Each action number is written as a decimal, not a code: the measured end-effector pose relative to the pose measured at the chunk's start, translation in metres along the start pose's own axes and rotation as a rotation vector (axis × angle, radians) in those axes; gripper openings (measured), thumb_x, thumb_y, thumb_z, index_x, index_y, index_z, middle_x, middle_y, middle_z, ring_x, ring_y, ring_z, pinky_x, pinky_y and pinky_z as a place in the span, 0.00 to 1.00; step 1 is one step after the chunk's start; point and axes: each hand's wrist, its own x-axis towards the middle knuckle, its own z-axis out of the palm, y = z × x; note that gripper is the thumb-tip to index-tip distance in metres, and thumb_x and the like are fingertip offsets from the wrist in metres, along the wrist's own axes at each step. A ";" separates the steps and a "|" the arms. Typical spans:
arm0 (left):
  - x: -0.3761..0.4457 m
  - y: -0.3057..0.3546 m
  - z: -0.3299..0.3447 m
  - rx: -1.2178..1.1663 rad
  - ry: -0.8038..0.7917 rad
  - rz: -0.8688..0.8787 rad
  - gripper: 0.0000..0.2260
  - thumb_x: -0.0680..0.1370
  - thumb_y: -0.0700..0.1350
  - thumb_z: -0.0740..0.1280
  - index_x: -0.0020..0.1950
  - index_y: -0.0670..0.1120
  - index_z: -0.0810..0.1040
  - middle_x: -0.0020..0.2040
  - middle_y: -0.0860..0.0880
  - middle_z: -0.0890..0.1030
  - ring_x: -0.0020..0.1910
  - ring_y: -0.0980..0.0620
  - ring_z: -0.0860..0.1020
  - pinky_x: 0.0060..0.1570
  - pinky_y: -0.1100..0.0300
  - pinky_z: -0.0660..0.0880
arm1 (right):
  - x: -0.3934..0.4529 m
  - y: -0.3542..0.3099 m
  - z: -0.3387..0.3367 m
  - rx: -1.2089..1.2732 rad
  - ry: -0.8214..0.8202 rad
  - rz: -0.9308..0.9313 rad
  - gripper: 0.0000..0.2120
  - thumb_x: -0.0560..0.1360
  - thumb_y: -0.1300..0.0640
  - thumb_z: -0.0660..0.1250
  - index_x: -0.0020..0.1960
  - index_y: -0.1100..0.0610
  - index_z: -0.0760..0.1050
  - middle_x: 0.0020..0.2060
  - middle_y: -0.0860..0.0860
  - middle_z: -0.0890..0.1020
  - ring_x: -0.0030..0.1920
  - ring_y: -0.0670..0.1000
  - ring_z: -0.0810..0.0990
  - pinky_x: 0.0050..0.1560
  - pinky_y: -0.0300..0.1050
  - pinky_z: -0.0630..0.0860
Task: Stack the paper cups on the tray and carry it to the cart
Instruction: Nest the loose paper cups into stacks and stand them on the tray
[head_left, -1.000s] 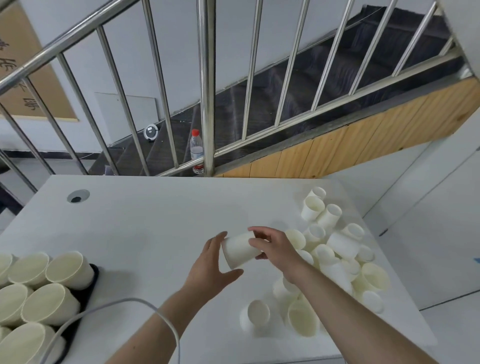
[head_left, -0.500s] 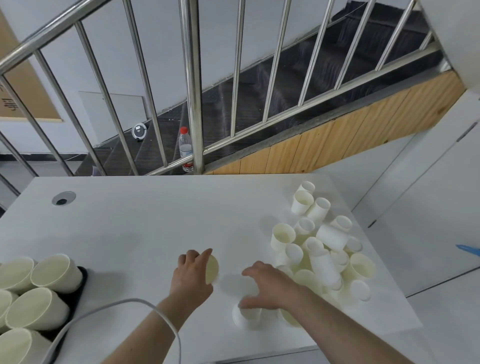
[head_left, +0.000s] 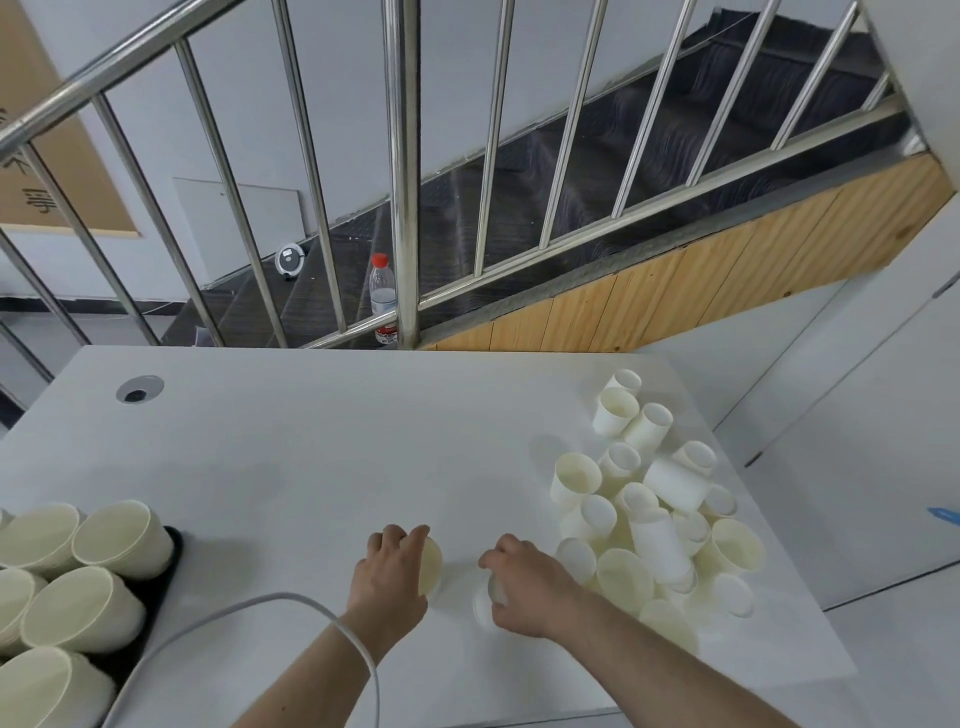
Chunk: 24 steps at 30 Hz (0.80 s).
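- So a second ago both hands were up off the table with one cup passed between them. Now they've split: the left hand (head_left: 387, 574) has that cup (head_left: 430, 566) to itself, fingers curled round it, mouth facing right, down low over the white table (head_left: 291, 467).
- The right hand (head_left: 524, 590) has dropped onto a second cup (head_left: 487, 603) at the near edge of the loose pile (head_left: 649, 504). Fingers are curled over it, and it looked the same half a second back, so I'd say it's gripping rather than just touching. The hand covers most of the cup, though, so don't quote me.
- What that means, I reckon: one cup in each hand, so the next bit is sliding one into the other to start a stack.
- The pile on the right is a jumble, some cups upright, some on their sides, lots touching each other. Pulling one from the edge could roll its neighbours toward the table's right side.
- The black tray (head_left: 166, 566) sits far left at the table's edge, well apart from the hands, already crowded with cup stacks (head_left: 78, 613) lying tilted.
- Plenty of loose cups left, so this is mid-job. No cart anywhere in view.
- There's a white cable (head_left: 234, 616) looping over the left wrist, which might snag on a reach to the tray.
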 end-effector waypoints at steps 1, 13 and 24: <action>0.000 -0.001 0.001 -0.002 0.002 0.001 0.33 0.72 0.44 0.68 0.74 0.52 0.57 0.66 0.48 0.65 0.65 0.47 0.65 0.59 0.55 0.72 | 0.002 0.000 0.001 -0.006 0.022 0.006 0.23 0.75 0.57 0.62 0.70 0.55 0.66 0.64 0.53 0.68 0.64 0.56 0.69 0.60 0.51 0.73; 0.006 0.001 0.000 -0.067 0.069 0.106 0.40 0.69 0.61 0.70 0.75 0.55 0.55 0.73 0.53 0.60 0.73 0.50 0.58 0.72 0.54 0.56 | 0.014 0.013 -0.007 0.367 0.281 0.148 0.24 0.76 0.52 0.65 0.71 0.52 0.67 0.66 0.49 0.70 0.65 0.52 0.71 0.65 0.44 0.68; 0.014 0.029 -0.022 -0.480 0.244 0.248 0.35 0.69 0.55 0.74 0.71 0.53 0.62 0.65 0.59 0.68 0.60 0.59 0.74 0.52 0.67 0.71 | 0.019 0.017 -0.042 1.517 0.274 0.354 0.10 0.77 0.58 0.63 0.54 0.55 0.81 0.50 0.55 0.80 0.46 0.53 0.79 0.39 0.44 0.78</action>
